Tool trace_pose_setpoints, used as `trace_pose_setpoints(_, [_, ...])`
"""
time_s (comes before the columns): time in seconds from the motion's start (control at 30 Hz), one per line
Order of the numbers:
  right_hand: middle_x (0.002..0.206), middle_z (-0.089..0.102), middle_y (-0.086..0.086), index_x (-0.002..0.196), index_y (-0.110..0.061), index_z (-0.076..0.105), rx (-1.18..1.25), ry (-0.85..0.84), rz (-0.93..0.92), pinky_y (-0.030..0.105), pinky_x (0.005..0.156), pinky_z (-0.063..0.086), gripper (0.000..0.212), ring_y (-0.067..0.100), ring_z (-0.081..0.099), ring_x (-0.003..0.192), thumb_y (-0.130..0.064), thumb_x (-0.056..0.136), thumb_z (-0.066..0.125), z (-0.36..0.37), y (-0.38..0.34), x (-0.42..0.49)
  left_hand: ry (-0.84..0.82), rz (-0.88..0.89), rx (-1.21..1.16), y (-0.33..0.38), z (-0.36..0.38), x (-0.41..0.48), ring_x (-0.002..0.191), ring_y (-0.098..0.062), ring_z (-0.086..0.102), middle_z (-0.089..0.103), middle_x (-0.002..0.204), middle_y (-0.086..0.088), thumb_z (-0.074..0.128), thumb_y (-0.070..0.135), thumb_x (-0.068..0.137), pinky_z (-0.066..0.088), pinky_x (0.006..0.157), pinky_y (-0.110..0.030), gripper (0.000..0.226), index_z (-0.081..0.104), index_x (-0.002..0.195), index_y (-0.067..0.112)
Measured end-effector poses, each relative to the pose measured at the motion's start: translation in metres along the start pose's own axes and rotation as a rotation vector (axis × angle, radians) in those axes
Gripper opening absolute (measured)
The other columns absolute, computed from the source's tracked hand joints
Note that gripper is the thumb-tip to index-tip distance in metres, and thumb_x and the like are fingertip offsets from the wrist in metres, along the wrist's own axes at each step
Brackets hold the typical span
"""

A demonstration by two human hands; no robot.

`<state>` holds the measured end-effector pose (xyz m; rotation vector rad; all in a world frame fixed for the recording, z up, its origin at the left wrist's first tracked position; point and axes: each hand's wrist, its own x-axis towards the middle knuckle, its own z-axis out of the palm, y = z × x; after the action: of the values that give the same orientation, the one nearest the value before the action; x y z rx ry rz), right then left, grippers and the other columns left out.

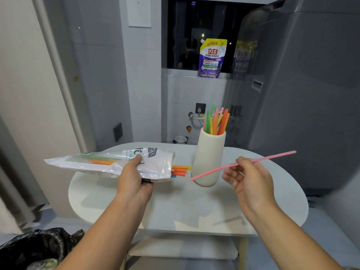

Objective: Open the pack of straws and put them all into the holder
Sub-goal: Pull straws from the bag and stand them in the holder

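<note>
My left hand (134, 177) grips a clear plastic pack of straws (109, 162), held level above the white table (175, 203). Orange, yellow and blue straw ends (180, 170) poke out of its open right end. My right hand (247, 178) pinches one pink straw (272, 157) near its middle, tilted up to the right, in front of the holder. The cream ribbed holder (209, 158) stands upright on the table between my hands, with several green, orange, yellow and pink straws (216, 121) in it.
A purple detergent pouch (211, 58) stands on the window ledge behind. A grey appliance (303, 94) rises at the right. A bin with a black bag (35, 248) sits low at the left. A lower shelf (183, 248) lies under the tabletop.
</note>
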<state>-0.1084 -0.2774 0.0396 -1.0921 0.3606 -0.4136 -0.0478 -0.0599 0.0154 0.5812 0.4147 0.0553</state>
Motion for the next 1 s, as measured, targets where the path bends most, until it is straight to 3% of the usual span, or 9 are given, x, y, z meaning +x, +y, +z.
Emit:
trace_pose_setpoints(0.07, [0.064,0.064,0.006,0.084,-0.008,0.060,-0.015,0.026,-0.109,0.031,0.054,0.057,0.014,0.021,0.067,0.057,-0.011,0.098,0.057,0.004,-0.009,-0.007,0.000,-0.015,-0.006,0.000,0.001,-0.003,0.105,-0.022,0.073,0.074,0.121,-0.006,0.062,0.009,0.098,0.060,0.093,-0.047,0.037,0.060,0.135,0.010])
trace_pose_setpoints(0.17, [0.073,0.072,0.004,0.090,-0.011,0.064,-0.048,0.029,-0.164,0.033,0.060,0.060,0.011,0.021,0.073,0.067,-0.016,0.098,0.059,0.012,-0.008,-0.015,-0.031,-0.044,0.000,-0.004,0.003,-0.007,0.093,-0.019,0.074,0.075,0.116,-0.004,0.061,0.011,0.099,0.064,0.064,-0.035,0.034,0.061,0.133,0.010])
trace_pose_setpoints(0.27, [0.084,0.076,0.009,0.095,-0.007,0.067,-0.038,0.009,-0.126,0.035,0.070,0.060,0.010,0.023,0.075,0.078,-0.016,0.096,0.063,0.019,0.006,-0.016,-0.038,-0.055,-0.002,-0.009,0.005,-0.010,0.096,-0.019,0.074,0.074,0.124,-0.006,0.061,0.011,0.099,0.063,0.065,-0.035,0.037,0.060,0.136,0.010])
trace_pose_setpoints(0.37, [0.087,0.076,0.009,0.095,-0.006,0.071,-0.037,-0.053,-0.058,0.034,0.076,0.058,0.010,0.023,0.073,0.086,-0.015,0.093,0.066,0.028,0.020,-0.015,-0.069,-0.069,0.005,-0.012,0.009,-0.015,0.094,-0.021,0.073,0.073,0.125,-0.008,0.060,0.012,0.100,0.062,0.052,-0.036,0.033,0.060,0.134,0.010])
trace_pose_setpoints(0.53, [0.090,0.076,0.007,0.101,-0.009,0.074,-0.138,-0.296,0.136,0.029,0.074,0.053,0.020,0.018,0.070,0.083,-0.025,0.092,0.065,0.046,0.035,-0.024,-0.104,-0.060,0.026,-0.021,0.010,-0.017,0.115,-0.026,0.070,0.072,0.129,-0.010,0.061,0.016,0.100,0.059,0.090,-0.044,0.039,0.060,0.138,0.009])
trace_pose_setpoints(0.67, [0.092,0.068,0.013,0.110,-0.012,0.069,-0.083,-0.197,0.207,0.035,0.066,0.049,0.047,0.022,0.063,0.077,-0.051,0.097,0.047,0.040,0.028,-0.014,-0.087,-0.065,0.020,-0.017,0.008,-0.016,0.103,-0.023,0.073,0.073,0.127,-0.009,0.061,0.013,0.100,0.063,0.077,-0.041,0.035,0.061,0.135,0.009])
trace_pose_setpoints(0.8, [0.081,0.059,0.015,0.101,-0.006,0.064,-0.112,-0.112,0.235,0.029,0.050,0.038,0.046,0.019,0.049,0.056,-0.045,0.102,0.038,0.035,0.029,-0.007,-0.091,-0.072,0.015,-0.016,0.009,-0.016,0.108,-0.023,0.072,0.072,0.129,-0.009,0.061,0.012,0.100,0.061,0.080,-0.043,0.037,0.059,0.137,0.009])
trace_pose_setpoints(0.9, [0.084,0.067,0.009,0.098,-0.014,0.062,-0.209,-0.172,0.262,0.032,0.061,0.046,0.035,0.018,0.062,0.068,-0.046,0.099,0.048,0.042,0.037,-0.009,-0.110,-0.090,0.034,-0.024,0.012,-0.020,0.113,-0.025,0.071,0.073,0.128,-0.010,0.061,0.013,0.100,0.059,0.087,-0.043,0.036,0.061,0.136,0.009])
trace_pose_setpoints(1.0, [0.092,0.072,0.007,0.104,-0.017,0.063,-0.229,-0.281,0.316,0.037,0.075,0.050,0.045,0.020,0.069,0.078,-0.059,0.090,0.055,0.045,0.036,-0.012,-0.119,-0.095,0.048,-0.027,0.015,-0.023,0.114,-0.026,0.071,0.074,0.125,-0.011,0.060,0.014,0.100,0.059,0.088,-0.041,0.035,0.063,0.134,0.008])
